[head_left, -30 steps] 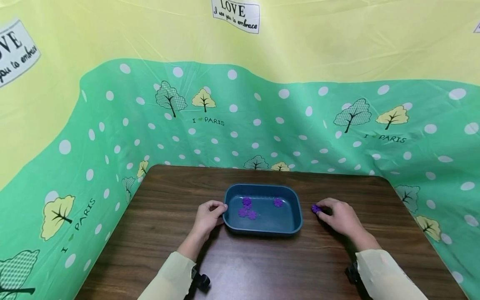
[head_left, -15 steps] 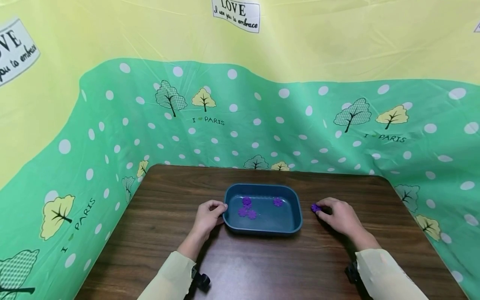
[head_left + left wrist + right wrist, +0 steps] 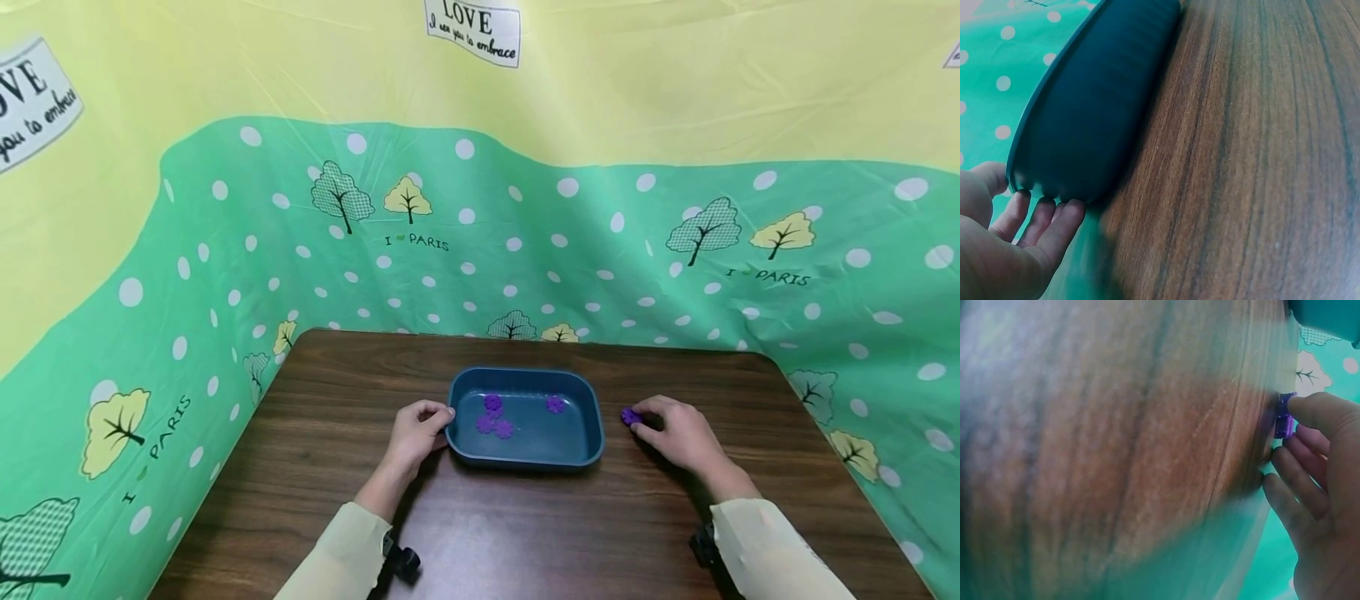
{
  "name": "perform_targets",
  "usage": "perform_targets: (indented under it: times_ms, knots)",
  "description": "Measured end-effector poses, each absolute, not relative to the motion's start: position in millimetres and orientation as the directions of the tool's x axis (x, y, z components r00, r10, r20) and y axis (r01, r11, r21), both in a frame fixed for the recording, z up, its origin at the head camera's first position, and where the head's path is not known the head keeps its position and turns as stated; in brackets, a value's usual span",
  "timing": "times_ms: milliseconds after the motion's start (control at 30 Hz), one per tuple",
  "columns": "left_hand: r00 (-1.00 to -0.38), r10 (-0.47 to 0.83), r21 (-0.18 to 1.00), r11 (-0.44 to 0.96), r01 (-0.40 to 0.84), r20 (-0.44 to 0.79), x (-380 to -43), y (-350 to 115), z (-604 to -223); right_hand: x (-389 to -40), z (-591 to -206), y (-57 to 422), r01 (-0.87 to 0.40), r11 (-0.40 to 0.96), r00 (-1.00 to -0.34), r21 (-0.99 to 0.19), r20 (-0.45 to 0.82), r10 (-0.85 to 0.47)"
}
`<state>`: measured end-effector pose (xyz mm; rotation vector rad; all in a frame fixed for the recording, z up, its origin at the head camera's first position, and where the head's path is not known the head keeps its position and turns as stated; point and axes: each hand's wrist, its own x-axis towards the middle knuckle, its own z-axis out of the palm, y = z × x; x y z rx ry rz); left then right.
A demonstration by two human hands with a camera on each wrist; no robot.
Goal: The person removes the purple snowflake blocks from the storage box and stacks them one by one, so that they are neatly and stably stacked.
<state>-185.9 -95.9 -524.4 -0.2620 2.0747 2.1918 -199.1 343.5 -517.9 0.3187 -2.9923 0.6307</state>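
A dark blue rectangular tray [image 3: 525,460] sits in the middle of the table. My left hand [image 3: 415,435] holds it by its left end, the thumb at the rim and the fingertips against the outer wall, as the left wrist view [image 3: 1019,240] shows. Several purple flower-shaped plastic pieces [image 3: 493,403] lie inside, mostly grouped at the left, with a lone purple piece [image 3: 555,404] toward the right. Right of the tray, my right hand [image 3: 681,432] pinches another purple flower-shaped piece [image 3: 628,416] between thumb and fingers, low over the tabletop. Part of that piece is hidden by the fingers.
The brown wood-grain table [image 3: 555,533] ends at the back against a green and yellow cloth [image 3: 525,208] with printed trees and dots. This cloth also hangs at both sides. A dark wrist device [image 3: 405,562] shows under the left sleeve.
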Motion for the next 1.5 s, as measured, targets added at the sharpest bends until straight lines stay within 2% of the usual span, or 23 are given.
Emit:
perform_targets:
  times_ms: [333, 667, 1067, 1500]
  knots:
    - [-0.978, -0.035, 0.977, -0.065, -0.205, -0.207, -186.5, -97.5, -526.6, -202.7, -514.2, 349.4, -0.277, 0.875, -0.961, -0.396, 0.141, -0.240]
    - [-0.975, -0.045, 0.975, -0.065, -0.215, -0.218, -186.9, -96.7, -524.2, -211.7, -491.4, 338.8, -0.330, 0.859, -0.942, -0.392, 0.197, -0.272]
    - [-0.975, -0.053, 0.976, -0.058, -0.212, -0.215, -185.0, -96.2, -520.7, -224.4, -463.0, 295.0, -0.430, 0.812, -0.901, -0.395, 0.247, -0.357]
    - [-0.975, -0.070, 0.978, -0.011, -0.210, -0.211, -184.5, -95.6, -520.1, -230.9, -458.2, 238.0, -0.476, 0.780, -0.879, -0.407, 0.195, -0.434]
